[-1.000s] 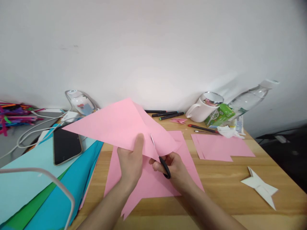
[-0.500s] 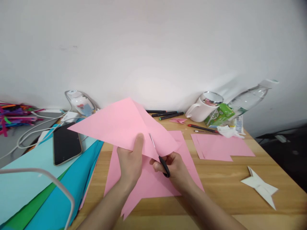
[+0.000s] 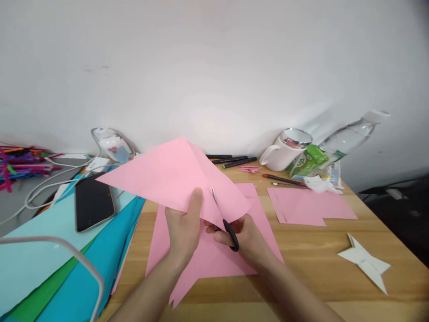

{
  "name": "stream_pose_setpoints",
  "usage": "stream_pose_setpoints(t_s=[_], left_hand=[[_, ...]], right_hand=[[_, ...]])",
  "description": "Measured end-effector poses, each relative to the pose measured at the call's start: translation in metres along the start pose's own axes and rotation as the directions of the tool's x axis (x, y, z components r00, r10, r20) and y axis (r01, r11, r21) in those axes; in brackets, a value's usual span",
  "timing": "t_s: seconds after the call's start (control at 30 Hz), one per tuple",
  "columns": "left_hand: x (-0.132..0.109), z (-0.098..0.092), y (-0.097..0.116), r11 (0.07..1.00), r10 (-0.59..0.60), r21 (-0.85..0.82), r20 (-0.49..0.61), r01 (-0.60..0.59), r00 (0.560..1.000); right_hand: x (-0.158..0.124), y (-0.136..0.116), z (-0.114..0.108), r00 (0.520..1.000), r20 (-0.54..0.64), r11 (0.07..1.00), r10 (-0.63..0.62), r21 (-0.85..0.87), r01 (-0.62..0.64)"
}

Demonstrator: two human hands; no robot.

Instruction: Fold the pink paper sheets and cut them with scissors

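My left hand (image 3: 182, 228) pinches the near edge of a folded pink paper sheet (image 3: 167, 174) and holds it lifted above the table, thumb on top. My right hand (image 3: 243, 237) grips black-handled scissors (image 3: 224, 221). Their blades stand in the sheet's near edge just right of my left thumb. A second pink sheet (image 3: 208, 257) with a jagged cut edge lies flat on the wooden table (image 3: 318, 255) under both hands.
Blue and green paper sheets (image 3: 50, 268) and a black phone (image 3: 94, 201) lie left. Markers (image 3: 234, 161), a white mug (image 3: 284, 150), a green carton (image 3: 306, 161) and a clear bottle (image 3: 348, 138) stand at the back. Another pink sheet (image 3: 308, 205) and a white paper star (image 3: 365, 261) lie right.
The scissors' blades have shifted slightly along the sheet's edge. The lifted sheet and both hands stay almost where they were.
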State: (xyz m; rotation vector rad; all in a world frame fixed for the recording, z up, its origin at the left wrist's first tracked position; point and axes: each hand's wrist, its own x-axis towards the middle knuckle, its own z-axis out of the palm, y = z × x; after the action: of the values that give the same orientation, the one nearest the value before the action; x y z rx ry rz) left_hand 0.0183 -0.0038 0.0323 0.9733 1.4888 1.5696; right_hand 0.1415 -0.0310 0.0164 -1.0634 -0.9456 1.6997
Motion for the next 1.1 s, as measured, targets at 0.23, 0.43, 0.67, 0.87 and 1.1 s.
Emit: stream_pose_setpoints(t_s=[0.23,0.43,0.67,0.87,1.1], left_hand=[[0.0,0.0002,0.001,0.998,0.051,0.023,0.001,-0.051,0.999],[-0.0004,-0.0007,0.0038,0.998,0.045,0.032,0.015,-0.045,0.999],[-0.0004,-0.0013,0.0034,0.998,0.048,0.041,0.012,-0.048,0.999],[-0.0006,-0.0003,0.0034,0.999,0.035,0.006,0.026,-0.035,0.999],[-0.0005,-0.0001,0.004,0.999,0.034,-0.007,0.015,-0.034,0.999]], right_hand=[[0.0015,0.0028,-0.0025,0.999,-0.05,1.0,-0.006,-0.002,0.006],[0.001,0.001,-0.0006,0.997,-0.083,1.0,0.001,-0.001,-0.001],[-0.0001,0.0003,-0.0004,0.994,-0.107,1.0,0.001,-0.018,-0.003],[0.0011,0.0001,0.0006,0.991,-0.13,0.999,0.028,-0.018,-0.031],[-0.0002,-0.003,0.0023,0.985,-0.155,0.996,0.069,-0.046,-0.077]])
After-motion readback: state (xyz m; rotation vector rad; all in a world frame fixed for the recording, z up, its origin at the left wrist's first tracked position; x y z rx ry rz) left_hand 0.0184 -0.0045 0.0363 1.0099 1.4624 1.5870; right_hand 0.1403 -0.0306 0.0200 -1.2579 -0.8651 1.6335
